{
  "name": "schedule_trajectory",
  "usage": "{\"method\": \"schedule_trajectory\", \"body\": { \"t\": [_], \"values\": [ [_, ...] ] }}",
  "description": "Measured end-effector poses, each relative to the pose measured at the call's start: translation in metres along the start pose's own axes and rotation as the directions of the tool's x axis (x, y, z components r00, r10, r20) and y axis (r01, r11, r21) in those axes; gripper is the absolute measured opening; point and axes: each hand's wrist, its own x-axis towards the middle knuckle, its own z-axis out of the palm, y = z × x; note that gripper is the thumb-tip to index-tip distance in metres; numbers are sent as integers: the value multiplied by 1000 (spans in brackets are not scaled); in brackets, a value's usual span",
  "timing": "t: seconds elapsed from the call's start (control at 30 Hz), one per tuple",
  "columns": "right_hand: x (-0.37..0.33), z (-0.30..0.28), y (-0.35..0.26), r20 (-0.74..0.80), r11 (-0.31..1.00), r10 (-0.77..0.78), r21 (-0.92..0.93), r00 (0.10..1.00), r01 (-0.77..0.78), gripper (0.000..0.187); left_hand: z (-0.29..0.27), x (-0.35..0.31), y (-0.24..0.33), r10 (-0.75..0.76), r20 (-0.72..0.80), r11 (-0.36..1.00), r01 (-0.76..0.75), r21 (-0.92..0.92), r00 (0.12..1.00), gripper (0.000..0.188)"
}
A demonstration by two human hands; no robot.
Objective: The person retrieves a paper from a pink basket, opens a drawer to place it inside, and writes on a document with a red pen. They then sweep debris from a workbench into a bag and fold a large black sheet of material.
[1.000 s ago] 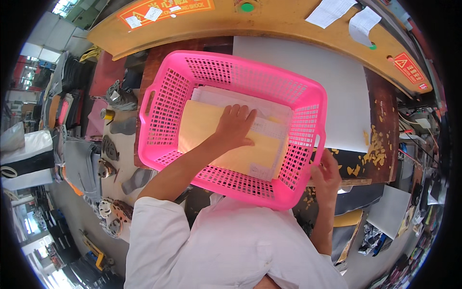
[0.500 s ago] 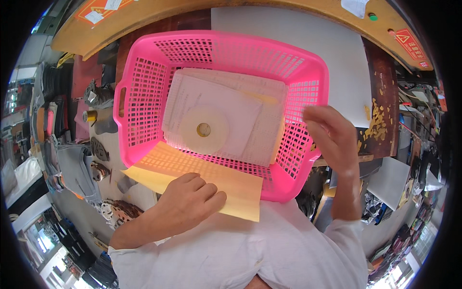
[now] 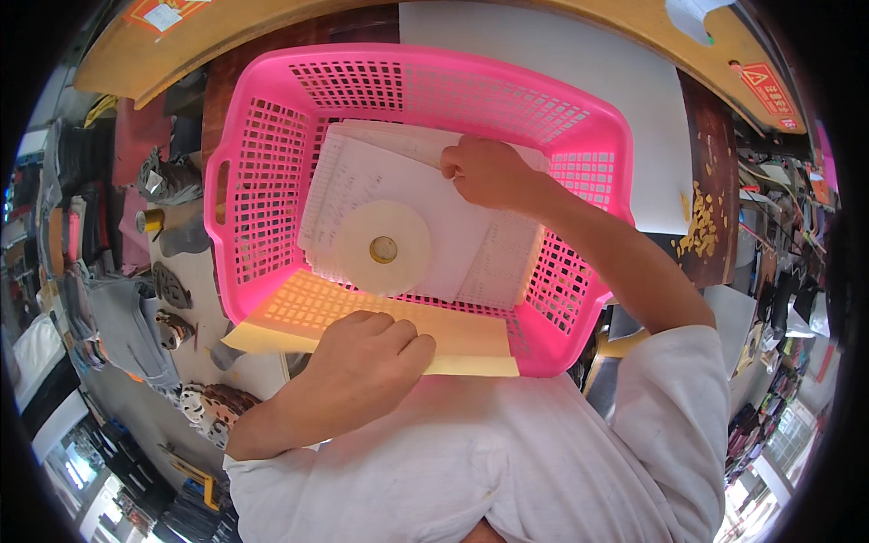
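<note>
A pink plastic basket [image 3: 237, 181] with lattice sides stands in front of me. Inside lies a stack of white paper sheets [image 3: 376, 176] with handwriting, and a flat white roll of tape [image 3: 407, 244] rests on top. My left hand [image 3: 371, 357] is closed on a yellow sheet of paper [image 3: 471, 339], which drapes over the basket's near side. Above the stack, my right hand [image 3: 493, 174] reaches in with its fingers curled together. Whatever those fingertips may pinch is too small to make out.
Under the basket's far side is a grey-white board [image 3: 656, 136] on a dark wooden table. Yellow scraps [image 3: 701, 226] are scattered at the right. A tan machine beam [image 3: 272, 23] crosses the back. Small cut pieces [image 3: 172, 285] and dark material lie at left.
My right hand has swung from the basket's right rim inward over the paper stack. The yellow sheet's right part has folded up toward the basket rim, with my left hand still on it.
</note>
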Motion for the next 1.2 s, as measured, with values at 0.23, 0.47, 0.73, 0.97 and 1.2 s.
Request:
{"method": "schedule_trajectory", "body": {
  "t": [0.23,0.47,0.73,0.97,1.2],
  "values": [
    [3,18,-12,-12,987,117,-109,993,-117,30,-12,9,-32,9,-28,999,-8,48,1000,18],
    [-31,-10,-54,29,965,-85,251,996,75,22,-33,32,-49,31,-130,969,3,248,991,11],
    [-117,14,-74,241,946,-234,282,942,162,48,-37,13,-54,4,220,994,-28,108,975,11],
    [-25,-26,-20,216,978,163,96,963,-187,55,-37,9,-59,42,236,988,-75,132,971,17],
    [-86,6,-64,290,965,-240,173,926,196,35,-41,-1,-66,147,-27,988,-146,45,989,17]
  ]
}}
